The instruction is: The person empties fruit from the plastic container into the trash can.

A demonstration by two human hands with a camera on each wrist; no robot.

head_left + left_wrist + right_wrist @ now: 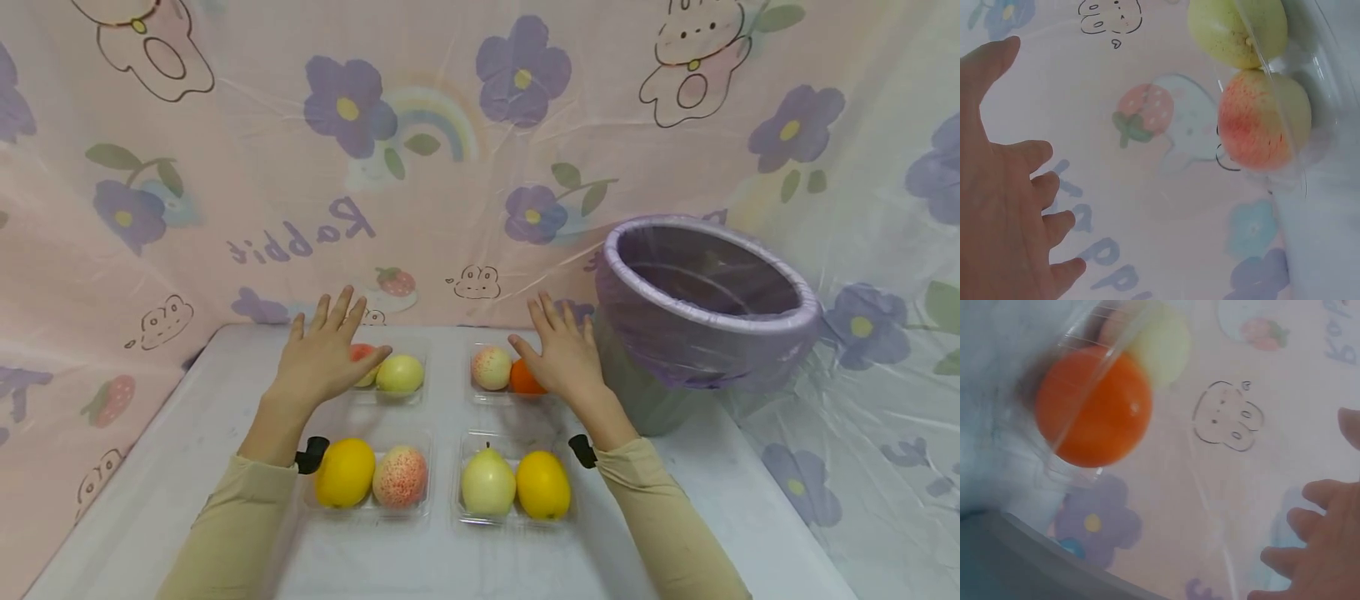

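Note:
Both hands are raised over the white table with fingers spread, holding nothing. The left hand (318, 354) overlaps the back left clear plastic tray (412, 397) in the head view; a yellow-green fruit (400, 375) and a red-and-cream peach (1263, 119) lie in that tray. Near the back right tray (480, 398) is the right hand (564, 354), partly covering an orange (1094, 406) beside a speckled peach (492, 367). The front left tray (386, 512) has a yellow fruit (345, 472) and a speckled peach (401, 477). In the front right tray (517, 521) sit a pale green pear (488, 482) and a yellow fruit (543, 485).
A bin (652, 396) with a purple liner (697, 333) over its rim stands at the right, close to the right forearm. A printed curtain (442, 192) hangs behind the white table (442, 558) and along its sides. Black straps with small mounts (312, 455) sit at both wrists.

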